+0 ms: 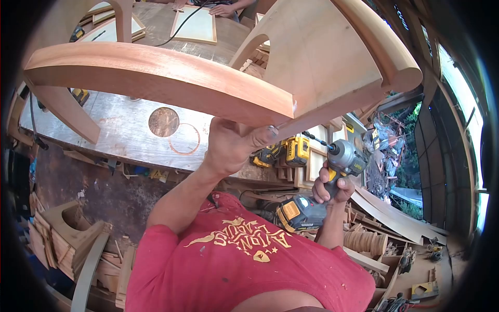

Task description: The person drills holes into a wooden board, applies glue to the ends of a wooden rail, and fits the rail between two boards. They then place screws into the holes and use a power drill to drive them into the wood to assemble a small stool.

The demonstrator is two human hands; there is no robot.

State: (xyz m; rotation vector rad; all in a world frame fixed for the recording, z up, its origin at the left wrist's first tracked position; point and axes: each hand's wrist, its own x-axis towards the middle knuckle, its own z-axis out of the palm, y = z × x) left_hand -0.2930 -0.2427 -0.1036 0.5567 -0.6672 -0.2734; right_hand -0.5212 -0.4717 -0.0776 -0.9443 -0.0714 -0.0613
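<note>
A curved wooden rail [156, 73] of a furniture frame spans the view, meeting a broad wooden side panel [317, 47] at a corner. My left hand [228, 148] grips the rail from below near that corner, thumb lying along the joint and the other fingers hidden behind the wood. My right hand [332, 187] is closed around the handle of a cordless impact driver [347, 157]. Its long dark bit [314, 138] points up and left toward the underside of the corner, its tip close to the panel's lower edge.
Beneath the frame is a worktable [114, 119] with a round dark patch. A yellow cordless tool [297, 151] lies near its edge. Across the table, another person's hands [222, 10] are by a framed board [195, 26]. Stacked wood pieces [62, 239] stand lower left.
</note>
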